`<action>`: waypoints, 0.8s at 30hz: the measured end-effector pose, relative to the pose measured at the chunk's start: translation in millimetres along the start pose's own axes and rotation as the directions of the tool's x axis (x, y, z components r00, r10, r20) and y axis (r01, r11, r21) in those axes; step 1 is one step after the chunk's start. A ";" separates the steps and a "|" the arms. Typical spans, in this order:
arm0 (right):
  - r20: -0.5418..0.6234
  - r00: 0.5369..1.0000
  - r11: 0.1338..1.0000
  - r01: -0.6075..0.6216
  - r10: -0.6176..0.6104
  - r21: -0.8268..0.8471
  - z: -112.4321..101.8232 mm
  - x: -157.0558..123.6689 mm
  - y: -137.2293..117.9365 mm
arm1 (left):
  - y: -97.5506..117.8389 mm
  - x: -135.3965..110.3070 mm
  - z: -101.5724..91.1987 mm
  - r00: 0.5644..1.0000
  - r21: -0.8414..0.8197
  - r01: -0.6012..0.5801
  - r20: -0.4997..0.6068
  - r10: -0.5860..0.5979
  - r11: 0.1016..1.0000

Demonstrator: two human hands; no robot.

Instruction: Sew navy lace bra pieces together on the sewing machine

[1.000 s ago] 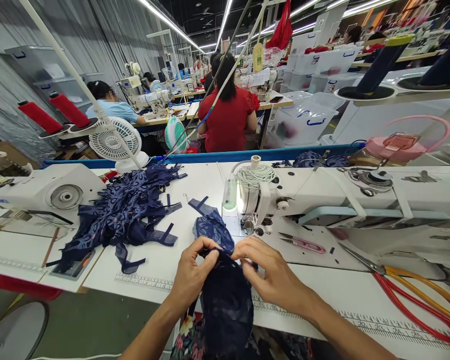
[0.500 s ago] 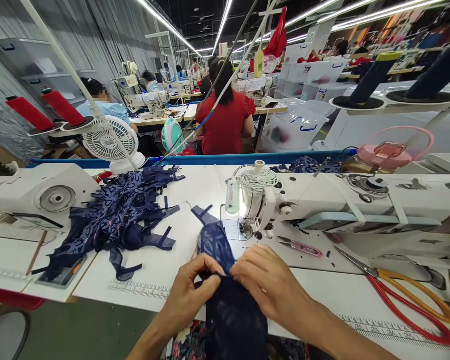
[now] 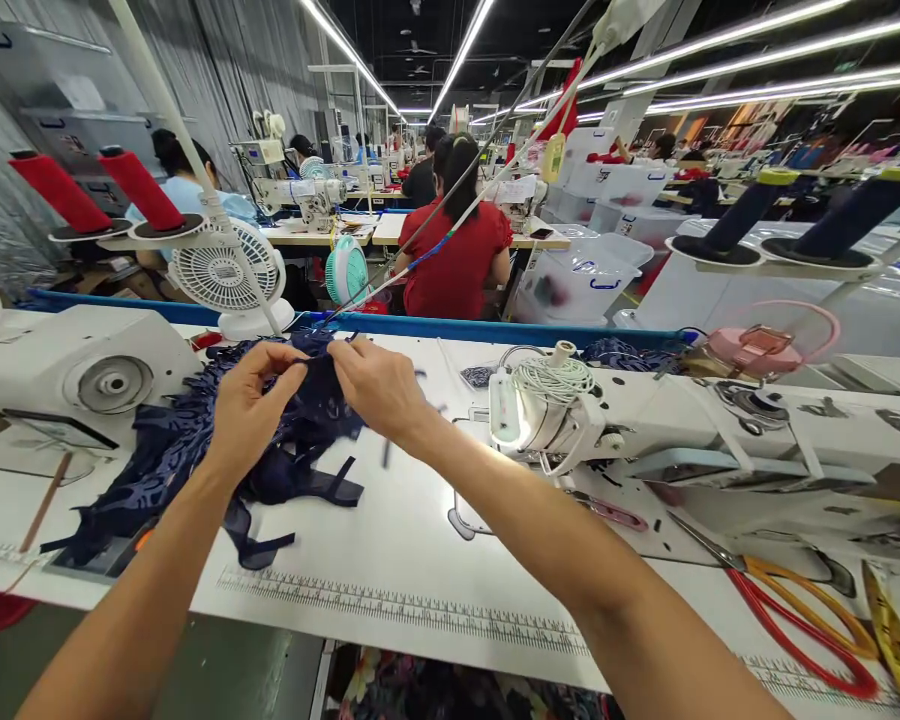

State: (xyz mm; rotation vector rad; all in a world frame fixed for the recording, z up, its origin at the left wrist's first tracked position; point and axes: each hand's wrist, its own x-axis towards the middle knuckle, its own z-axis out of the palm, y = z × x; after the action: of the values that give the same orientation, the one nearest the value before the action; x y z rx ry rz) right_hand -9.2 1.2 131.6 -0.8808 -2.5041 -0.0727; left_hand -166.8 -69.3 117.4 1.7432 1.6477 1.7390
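Both my hands reach out over a heap of navy lace garment pieces on the left of the white sewing table. Between them hangs a navy fabric piece, gripped along its top edge. My left hand pinches its left end with thumb and forefinger. At the right end, my right hand closes on the same edge, its fingertips partly hidden. The piece hangs against the heap, and its lower outline blends into it. To the right stands a white sewing machine with its lamp lit.
Pink thread snips lie beside the machine. Scissors with red and orange handles and a yellow tape measure are at right. A second machine and a white fan stand left. Co-workers sit ahead, one in red.
Both hands have moved forward and left from the table's front edge to the heap, carrying the navy fabric piece away from the sewing machine. The view has shifted slightly.
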 end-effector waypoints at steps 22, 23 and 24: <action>0.128 0.985 0.991 0.108 -0.118 0.079 19.0 -239.8 115.3 | -13.4 -96.1 118.3 0.376 -0.109 -0.601 0.836 0.400 0.792; 0.107 0.990 0.992 0.088 -0.098 0.091 16.0 -248.1 117.6 | -17.1 -98.4 118.4 0.403 -0.102 -0.572 0.830 0.387 0.814; 0.071 0.995 0.993 0.068 -0.075 0.102 13.8 -255.4 120.2 | -20.3 -101.0 120.5 0.430 -0.093 -0.545 0.822 0.373 0.833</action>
State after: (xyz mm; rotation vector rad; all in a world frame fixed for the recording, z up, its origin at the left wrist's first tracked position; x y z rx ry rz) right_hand 230.2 -48.1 -10.2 -0.7670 -2.5842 0.0623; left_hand -53.4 -72.4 6.7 2.6979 0.9358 0.5713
